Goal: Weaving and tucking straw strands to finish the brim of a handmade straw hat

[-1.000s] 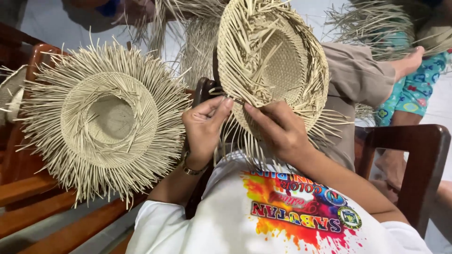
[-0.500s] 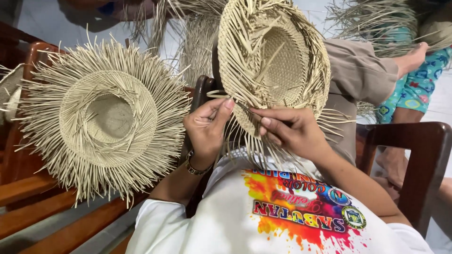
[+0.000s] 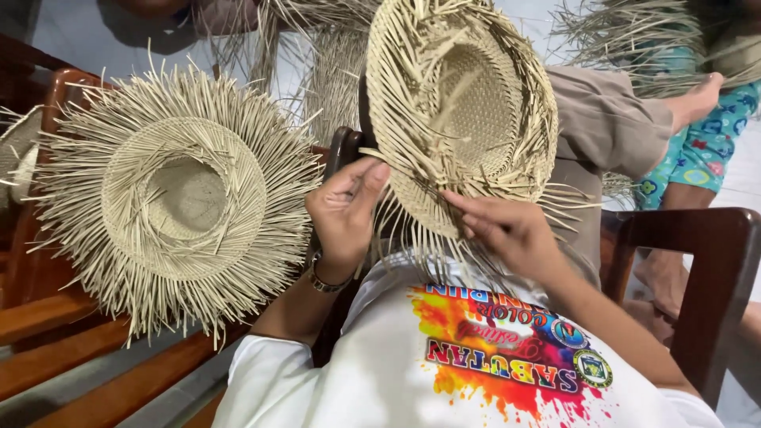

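- Left hand is what I am seeing first: it is pinching loose straw strands between thumb and fingers at the near rim of the woven straw hat, with a bracelet sitting on its wrist.
- Right hand is pressing down on the lower brim of that same hat, fingers stretched flat and pointing left, their tips touching the weave; I am not able to tell whether it is gripping a strand.
- I am watching the hat standing tilted, almost on edge, its hollow crown facing me, held up between the two hands above the white shirt with a bright print.
- I am also seeing a second unfinished straw hat lying to the left on a wooden bench, crown up, loose strands fanning out all round, well apart from both hands.
- I am noticing another person's bare foot and patterned turquoise trousers at the upper right, beside a dark wooden chair arm.
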